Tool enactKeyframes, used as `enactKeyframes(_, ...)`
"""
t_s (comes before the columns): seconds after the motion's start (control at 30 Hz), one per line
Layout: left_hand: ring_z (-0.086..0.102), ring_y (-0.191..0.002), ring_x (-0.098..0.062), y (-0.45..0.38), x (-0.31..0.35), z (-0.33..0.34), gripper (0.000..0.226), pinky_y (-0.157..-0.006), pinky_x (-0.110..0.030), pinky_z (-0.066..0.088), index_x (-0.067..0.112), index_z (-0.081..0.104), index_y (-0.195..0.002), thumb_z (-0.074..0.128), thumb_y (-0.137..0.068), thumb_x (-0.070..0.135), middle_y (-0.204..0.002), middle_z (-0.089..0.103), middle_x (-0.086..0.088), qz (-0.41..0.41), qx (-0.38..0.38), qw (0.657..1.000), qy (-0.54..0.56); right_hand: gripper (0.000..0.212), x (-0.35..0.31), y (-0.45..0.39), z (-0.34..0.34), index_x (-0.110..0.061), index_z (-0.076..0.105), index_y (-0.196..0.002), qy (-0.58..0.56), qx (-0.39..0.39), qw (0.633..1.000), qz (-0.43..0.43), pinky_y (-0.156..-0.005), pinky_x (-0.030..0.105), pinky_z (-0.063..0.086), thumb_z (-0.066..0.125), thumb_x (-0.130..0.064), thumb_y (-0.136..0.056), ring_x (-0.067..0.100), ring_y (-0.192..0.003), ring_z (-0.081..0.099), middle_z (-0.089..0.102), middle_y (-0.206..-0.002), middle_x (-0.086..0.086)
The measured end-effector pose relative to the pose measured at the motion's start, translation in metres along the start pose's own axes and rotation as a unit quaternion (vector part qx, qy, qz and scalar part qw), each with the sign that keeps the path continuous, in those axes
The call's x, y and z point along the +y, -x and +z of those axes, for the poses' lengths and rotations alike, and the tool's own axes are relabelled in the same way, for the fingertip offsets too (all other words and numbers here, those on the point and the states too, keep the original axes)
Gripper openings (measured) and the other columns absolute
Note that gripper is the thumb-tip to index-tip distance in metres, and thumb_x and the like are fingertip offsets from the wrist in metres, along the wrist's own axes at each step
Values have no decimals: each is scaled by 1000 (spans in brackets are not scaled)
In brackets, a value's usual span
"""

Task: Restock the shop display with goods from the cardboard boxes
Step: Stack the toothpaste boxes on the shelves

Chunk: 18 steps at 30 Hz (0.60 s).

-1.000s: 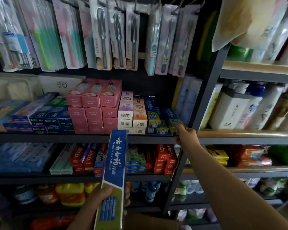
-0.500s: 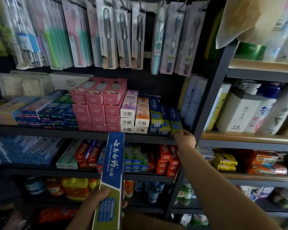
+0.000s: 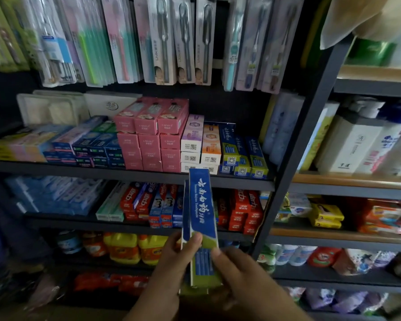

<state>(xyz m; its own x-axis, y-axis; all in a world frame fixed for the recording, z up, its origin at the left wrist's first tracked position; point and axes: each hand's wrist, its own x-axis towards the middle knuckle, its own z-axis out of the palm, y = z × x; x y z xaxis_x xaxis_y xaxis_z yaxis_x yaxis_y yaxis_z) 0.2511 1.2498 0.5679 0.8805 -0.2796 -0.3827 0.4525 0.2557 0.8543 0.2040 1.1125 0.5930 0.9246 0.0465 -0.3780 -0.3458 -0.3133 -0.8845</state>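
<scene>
Btwn both hands: toothpaste box (image 3: 202,218), upright, maybe two.

Right hand (image 3: 239,272) now seemingly on toothpaste box (image 3: 203,218).

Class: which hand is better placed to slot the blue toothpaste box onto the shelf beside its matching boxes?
Right hand: it grips the blue toothpaste box on the side nearer the matching boxes.
</scene>
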Motion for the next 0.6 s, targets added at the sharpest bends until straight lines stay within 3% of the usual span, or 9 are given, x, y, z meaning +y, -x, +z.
enactKeyframes(0.1,69,-92,-26,-5,-5,6,82,-75,-43,57,27,53,-125,67,-51,60,-105,70,-5,3,16,1000,-17,26,11,5,7,-32,56,-107,-8,18,1000,4,-61,25,56,57,-51,-89,14,-68,69,73,-94,-1)
enactKeyframes(0.2,69,-95,-33,-5,-4,11,74,-82,-54,55,31,57,-122,59,-61,74,-110,69,-9,-8,24,999,-27,24,17,7,5,-21,56,-109,-109,42,993,12,-56,26,53,57,-39,-92,18,-62,66,74,-84,5)
enactKeyframes(0.3,65,-93,-27,-15,-6,10,41,-83,-50,53,36,55,-113,63,-77,52,-109,65,-3,7,62,997,-40,26,23,8,-2,-9,56,-110,-168,103,980,-17,-56,29,53,57,-29,-93,20,-60,66,72,-75,10)
enactKeyframes(0.37,65,-91,-28,-25,-10,5,40,-81,-49,53,34,52,-117,65,-80,44,-106,65,-5,-5,49,998,-48,26,19,6,-14,-8,57,-109,-169,163,970,-53,-56,30,53,57,-28,-92,20,-61,66,72,-76,10)
enactKeyframes(0.47,69,-70,-31,-26,-7,-1,30,-62,-39,53,25,51,-123,57,-93,28,-90,70,-16,11,42,998,-38,21,1,-17,-51,-18,60,-101,-154,237,956,-79,-66,36,58,56,-37,-92,20,-70,68,72,-84,9)
enactKeyframes(0.53,69,-70,-33,-26,-5,-5,27,-62,-39,52,19,53,-122,54,-95,23,-89,71,-18,16,39,998,-37,26,-13,-46,-81,-22,61,-99,-122,270,952,-70,-78,44,58,56,-47,-91,21,-76,69,72,-89,6)
enactKeyframes(0.6,70,-71,-35,-28,-4,-8,28,-66,-43,53,16,55,-123,54,-95,21,-92,72,-19,19,41,999,-24,34,-26,-83,-105,-13,60,-107,-151,279,946,-63,-71,37,58,56,-44,-93,17,-67,67,71,-90,7)
